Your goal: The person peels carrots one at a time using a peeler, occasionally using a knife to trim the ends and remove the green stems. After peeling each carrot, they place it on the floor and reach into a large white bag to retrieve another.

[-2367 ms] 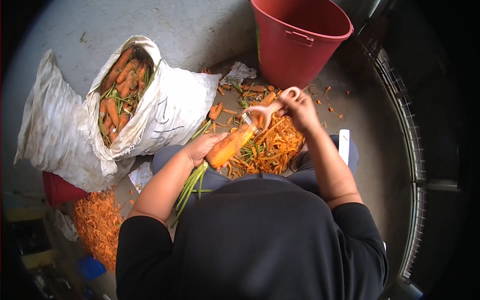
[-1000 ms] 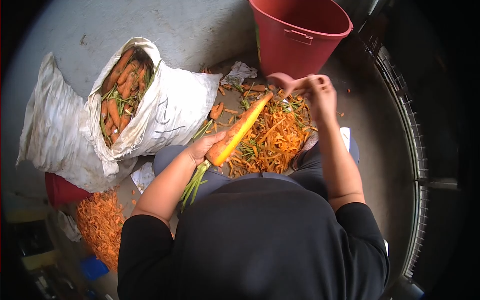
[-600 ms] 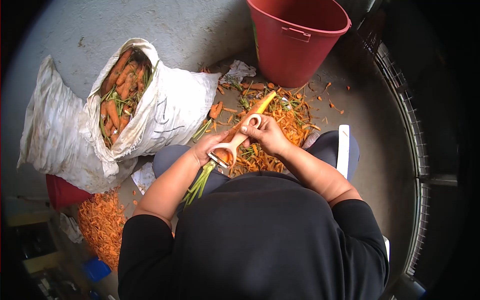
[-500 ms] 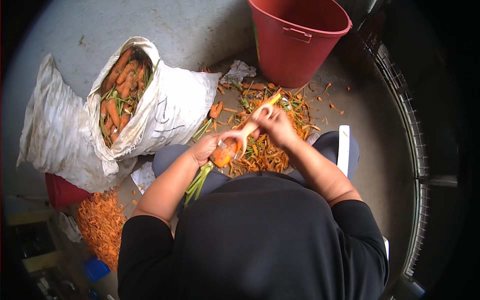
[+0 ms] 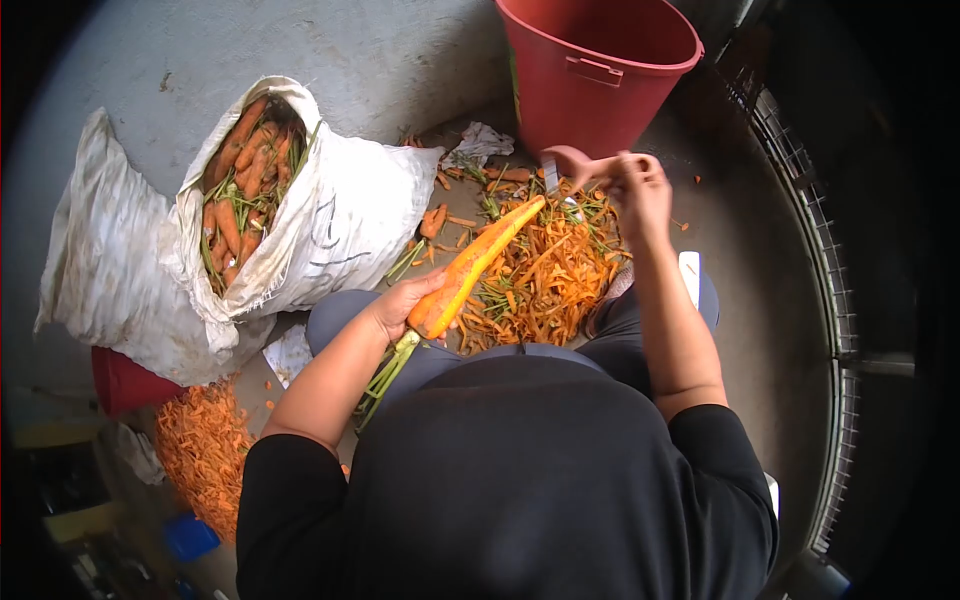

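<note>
A long, partly peeled carrot [image 5: 476, 266] lies slantwise in my left hand [image 5: 404, 304], which is closed round its thick end. Its green stalks [image 5: 388, 380] hang down toward my lap, while the thin tip points away from me. Up and to the right, my right hand [image 5: 644, 198] grips a pale pink Y-shaped peeler [image 5: 590, 172] by its handle. The peeler's head is just beyond the carrot's tip, apart from it. Beneath the carrot, a heap of orange peelings [image 5: 555, 275] and green bits covers the floor between my feet.
At the left, a white sack [image 5: 350, 210] full of unpeeled carrots [image 5: 240, 180] lies open beside a crumpled white sack [image 5: 110, 250]. A tall red bucket [image 5: 600, 100] stands ahead. More orange shreds [image 5: 205, 450] are heaped at lower left, near a blue object [image 5: 190, 536].
My right hand and the peeler have moved forward and right, off the carrot's thick end to past its tip. The left hand still grips the carrot.
</note>
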The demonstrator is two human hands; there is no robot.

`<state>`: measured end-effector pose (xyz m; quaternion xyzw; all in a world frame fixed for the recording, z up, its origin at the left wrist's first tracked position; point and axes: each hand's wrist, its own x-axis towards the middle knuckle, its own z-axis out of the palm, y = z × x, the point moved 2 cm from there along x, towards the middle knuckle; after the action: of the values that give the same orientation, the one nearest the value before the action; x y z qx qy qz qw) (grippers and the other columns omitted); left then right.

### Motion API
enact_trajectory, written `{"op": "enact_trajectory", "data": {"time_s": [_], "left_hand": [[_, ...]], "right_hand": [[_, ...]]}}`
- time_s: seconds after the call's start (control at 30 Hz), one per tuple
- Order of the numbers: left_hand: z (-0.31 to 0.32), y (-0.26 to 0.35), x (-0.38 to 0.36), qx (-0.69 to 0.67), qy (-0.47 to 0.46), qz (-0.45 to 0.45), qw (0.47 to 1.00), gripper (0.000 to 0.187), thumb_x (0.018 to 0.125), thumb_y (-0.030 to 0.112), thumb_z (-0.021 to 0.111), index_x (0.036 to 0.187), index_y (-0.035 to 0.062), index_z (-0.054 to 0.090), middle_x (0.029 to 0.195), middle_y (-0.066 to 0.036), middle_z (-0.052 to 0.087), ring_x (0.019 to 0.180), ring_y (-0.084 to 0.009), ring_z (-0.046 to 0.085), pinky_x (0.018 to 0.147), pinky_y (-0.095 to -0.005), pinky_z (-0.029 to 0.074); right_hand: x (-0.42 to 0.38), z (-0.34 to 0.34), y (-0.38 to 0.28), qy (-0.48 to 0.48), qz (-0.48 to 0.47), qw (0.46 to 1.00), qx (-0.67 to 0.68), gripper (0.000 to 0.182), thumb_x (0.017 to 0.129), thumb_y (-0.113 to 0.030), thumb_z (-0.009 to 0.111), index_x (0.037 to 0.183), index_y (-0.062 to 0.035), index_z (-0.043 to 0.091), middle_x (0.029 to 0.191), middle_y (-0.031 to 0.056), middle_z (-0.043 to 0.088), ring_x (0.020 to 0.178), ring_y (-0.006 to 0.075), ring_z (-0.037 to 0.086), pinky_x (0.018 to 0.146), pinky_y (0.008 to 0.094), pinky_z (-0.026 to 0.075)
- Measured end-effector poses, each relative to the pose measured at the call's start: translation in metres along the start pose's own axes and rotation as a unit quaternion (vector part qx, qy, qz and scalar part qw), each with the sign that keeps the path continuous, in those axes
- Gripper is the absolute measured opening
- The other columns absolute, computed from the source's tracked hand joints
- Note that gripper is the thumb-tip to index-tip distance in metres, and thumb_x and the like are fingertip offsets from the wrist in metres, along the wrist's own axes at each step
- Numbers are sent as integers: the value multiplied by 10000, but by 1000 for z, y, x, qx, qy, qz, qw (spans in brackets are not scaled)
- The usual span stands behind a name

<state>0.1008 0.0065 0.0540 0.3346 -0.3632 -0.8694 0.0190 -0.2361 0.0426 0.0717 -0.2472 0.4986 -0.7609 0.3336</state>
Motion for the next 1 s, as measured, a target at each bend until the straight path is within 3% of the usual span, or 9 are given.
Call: {"op": "enact_trajectory", "data": {"time_s": [0.13,0.27,0.37,0.47,0.67,0.73,0.8,0.87,1.0], "left_hand": [[-1,-3,18,-59,-15,-49,997,445,893,409,365,1149,49,421,862,-154,547,682,-255,591,532,-353,524],[0,-7,26,-85,-51,-13,995,450,897,394,368,1107,5,452,863,-155,569,674,-248,597,548,-335,526],[9,2,15,-63,67,-16,996,439,900,366,392,1105,-13,471,843,-158,589,651,-233,614,519,-325,535],[14,6,-2,-41,-19,-43,998,433,897,373,396,1099,-2,475,833,-163,586,641,-238,608,485,-336,527],[8,-2,-10,-15,13,-34,999,415,891,383,405,1104,32,465,810,-153,571,636,-235,596,457,-337,509],[8,1,-12,-21,11,-13,1000,434,881,396,418,1125,38,444,820,-155,565,647,-234,593,466,-334,512],[6,6,-4,-32,-3,20,999,480,863,422,440,1150,38,415,845,-165,559,664,-234,591,486,-328,522],[6,11,5,-19,3,20,1000,455,894,409,366,1181,56,390,894,-171,559,688,-226,589,506,-325,526],[6,9,24,-70,0,-17,997,428,923,366,285,1173,39,401,905,-175,562,707,-229,593,529,-336,532]], "right_hand": [[-94,80,-11,-294,137,946,-5,114,820,-125,583,802,-19,547,713,75,593,592,131,600,510,228,497],[-126,99,17,-368,206,905,53,107,820,-86,576,844,3,521,733,93,598,595,141,594,516,234,504],[-111,87,27,-333,202,920,41,147,816,-117,593,844,17,540,725,97,611,546,116,581,494,217,487],[-69,60,27,-211,145,967,-14,106,818,-104,575,837,-3,547,684,101,609,550,128,595,492,222,493],[32,-52,37,12,69,972,-225,150,802,-164,612,811,-57,507,682,60,559,527,130,563,456,236,481],[37,-69,30,134,36,981,-134,148,811,-133,598,787,-21,504,671,100,584,487,120,543,436,220,459],[28,-53,16,123,18,987,-100,132,823,-128,580,794,-24,503,688,94,586,505,119,548,461,220,462],[0,-8,3,-16,-5,1000,-20,113,825,-117,572,803,-26,508,707,85,590,542,122,566,500,225,479],[-88,70,-1,-290,153,944,33,91,818,-82,573,817,-11,517,724,82,597,591,143,597,520,230,493]]}}
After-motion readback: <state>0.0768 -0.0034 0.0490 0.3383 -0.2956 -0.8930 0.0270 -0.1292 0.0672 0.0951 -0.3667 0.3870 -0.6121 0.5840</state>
